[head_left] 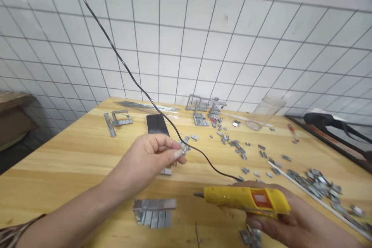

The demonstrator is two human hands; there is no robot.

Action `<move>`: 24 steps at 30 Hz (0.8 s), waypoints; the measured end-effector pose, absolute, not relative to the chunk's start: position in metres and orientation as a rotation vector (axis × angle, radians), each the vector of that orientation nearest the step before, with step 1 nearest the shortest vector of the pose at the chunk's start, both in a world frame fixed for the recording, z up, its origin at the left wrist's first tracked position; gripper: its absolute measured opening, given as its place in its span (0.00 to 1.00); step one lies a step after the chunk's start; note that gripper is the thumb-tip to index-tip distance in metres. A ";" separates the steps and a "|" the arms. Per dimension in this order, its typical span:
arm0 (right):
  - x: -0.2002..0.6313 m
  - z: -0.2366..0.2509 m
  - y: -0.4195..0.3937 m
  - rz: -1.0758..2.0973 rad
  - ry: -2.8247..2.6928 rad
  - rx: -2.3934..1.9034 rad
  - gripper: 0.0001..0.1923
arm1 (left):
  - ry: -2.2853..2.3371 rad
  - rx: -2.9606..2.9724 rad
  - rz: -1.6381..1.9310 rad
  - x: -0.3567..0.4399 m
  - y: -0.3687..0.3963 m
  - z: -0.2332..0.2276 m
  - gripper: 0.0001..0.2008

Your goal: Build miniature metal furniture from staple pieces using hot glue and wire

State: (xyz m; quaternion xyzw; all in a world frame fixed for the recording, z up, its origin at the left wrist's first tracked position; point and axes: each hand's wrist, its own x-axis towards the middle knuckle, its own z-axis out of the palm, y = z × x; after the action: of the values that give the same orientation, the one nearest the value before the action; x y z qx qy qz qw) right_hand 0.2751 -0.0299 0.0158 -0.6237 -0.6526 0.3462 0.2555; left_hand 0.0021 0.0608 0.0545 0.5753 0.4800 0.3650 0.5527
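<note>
Two bare hands are busy over a wooden table [72, 162]. The left hand [151, 155] is lifted a bit above the wood, and its thumb and fingers pinch a small metal piece [184, 147] at the tips. The right hand [290, 221] is near, at the right, with its fingers wrapped tight around a yellow glue gun [247, 198]. The gun's tip points left, toward the pinched bit, but the two are still apart. A black cord [130, 73] runs from the gun up past the left hand to the far left corner.

Just near of the left hand lies a flat sheet of joined metal squares [154, 211] (it looks like little tiles stuck side by side). Many loose metal bits [314, 182] are spread out on the right side. A dark phone [157, 124] lies flat on the far side of the left hand, and a clear jar [266, 113] sits on its side at the far right.

It looks like the gluing step: one bit is held ready for glue. The next move would need the tip and the bit brought close with care, since the bit is tiny and the tip is likely hot.
</note>
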 end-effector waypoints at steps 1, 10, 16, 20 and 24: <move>0.275 0.020 -0.032 0.935 -1.838 -1.724 0.17 | 1.152 1.381 0.868 0.002 0.061 0.056 0.08; 0.266 0.038 -0.034 0.940 -2.258 -1.633 0.13 | 1.232 1.559 0.864 0.005 0.063 0.059 0.06; 0.271 0.038 -0.031 0.915 -2.370 -1.581 0.08 | 1.264 1.637 0.866 0.007 0.061 0.059 0.04; 0.271 0.035 -0.029 0.920 -2.386 -1.565 0.06 | 1.259 1.646 0.858 0.007 0.062 0.057 0.03; 0.271 0.032 -0.028 0.933 -2.372 -1.562 0.05 | 1.247 1.628 0.877 0.007 0.064 0.055 0.03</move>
State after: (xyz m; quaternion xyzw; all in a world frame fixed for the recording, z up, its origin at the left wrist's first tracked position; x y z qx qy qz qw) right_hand 0.2707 -0.0285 0.0315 -0.5211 -0.7912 0.3111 0.0760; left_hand 0.0068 0.0635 0.0546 0.6555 0.5020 0.3532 0.4400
